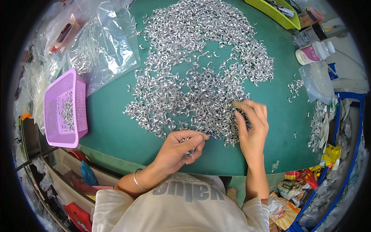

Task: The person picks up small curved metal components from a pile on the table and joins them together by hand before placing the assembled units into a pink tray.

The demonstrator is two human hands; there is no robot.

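Silvery crescents (210,92), left hand (179,149) clamped on some, right hand (253,129), fingers apart, perhaps touching others, lilac basket (80,112) leftward

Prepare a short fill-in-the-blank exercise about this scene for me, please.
1. Small curved silver pieces are heaped on a ____ tabletop.
2. The white-capped bottle is on the person's ____ side.
3. The right hand is at the heap's near edge, while a bracelet circles the ____ wrist.

Missing words: green; right; left.
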